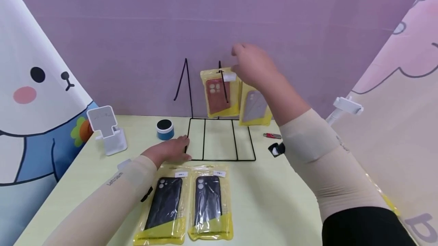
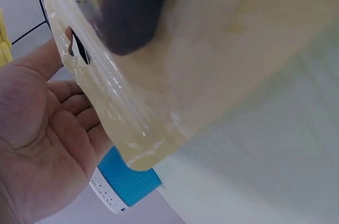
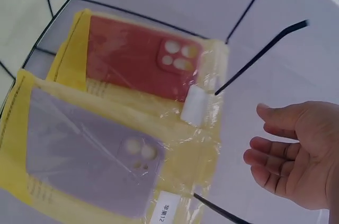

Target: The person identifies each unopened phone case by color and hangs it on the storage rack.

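My left hand (image 1: 171, 150) holds the left side wire of a black wire display rack (image 1: 222, 160) at its base. In the left wrist view, a packet hides the fingertips of that hand (image 2: 47, 134). My right hand (image 1: 254, 65) is raised beside the hooks; its fingers (image 3: 270, 158) curl loosely around nothing, apart from the packets. A red phone case packet (image 1: 218, 96) hangs on the middle hook, and a lilac phone case packet (image 3: 95, 152) hangs on the right one. The left hook (image 1: 180, 80) carries nothing. Two black phone case packets (image 1: 166, 200) (image 1: 208, 204) lie before the rack.
A blue jar with a dark lid (image 1: 165, 129) stands left of the rack. Farther left is a white phone stand (image 1: 107, 130). A red USB stick (image 1: 272, 135) and a small black object (image 1: 276, 149) lie right of it. A purple backdrop (image 1: 137, 48) rises behind.
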Available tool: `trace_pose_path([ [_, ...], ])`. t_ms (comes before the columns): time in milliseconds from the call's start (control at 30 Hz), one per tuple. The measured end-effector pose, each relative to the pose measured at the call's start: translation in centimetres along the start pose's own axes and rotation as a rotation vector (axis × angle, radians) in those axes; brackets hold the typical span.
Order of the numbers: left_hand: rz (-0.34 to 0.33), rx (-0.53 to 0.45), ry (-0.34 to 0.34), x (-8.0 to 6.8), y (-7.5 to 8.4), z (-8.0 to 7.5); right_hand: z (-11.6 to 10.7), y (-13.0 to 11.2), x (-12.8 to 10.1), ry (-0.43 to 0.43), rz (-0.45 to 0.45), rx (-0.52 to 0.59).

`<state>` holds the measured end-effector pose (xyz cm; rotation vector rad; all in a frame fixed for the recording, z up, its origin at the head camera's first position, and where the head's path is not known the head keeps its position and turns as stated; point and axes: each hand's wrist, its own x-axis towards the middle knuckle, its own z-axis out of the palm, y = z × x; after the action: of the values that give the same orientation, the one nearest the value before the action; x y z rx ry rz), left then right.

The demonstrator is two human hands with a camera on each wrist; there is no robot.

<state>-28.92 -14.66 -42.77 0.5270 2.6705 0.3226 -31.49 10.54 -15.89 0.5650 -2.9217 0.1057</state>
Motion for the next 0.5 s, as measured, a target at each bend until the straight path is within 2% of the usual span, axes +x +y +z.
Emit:
trace_pose_path([
  [167,-0.01,-0.011,-0.003,0.0,-0.3,0.1,0.9,-0.2,-3.2,0.1,-0.085,0.047],
  [333,-0.006,-0.009,-0.006,-0.1,-0.5,0.4,2.6,-0.1,-6.7,0.162,-0.124,0.112],
  [500,-0.009,-0.001,-0.01,-0.2,-0.3,0.4,4.0,0.3,-10.1,0.153,-0.119,0.169],
])
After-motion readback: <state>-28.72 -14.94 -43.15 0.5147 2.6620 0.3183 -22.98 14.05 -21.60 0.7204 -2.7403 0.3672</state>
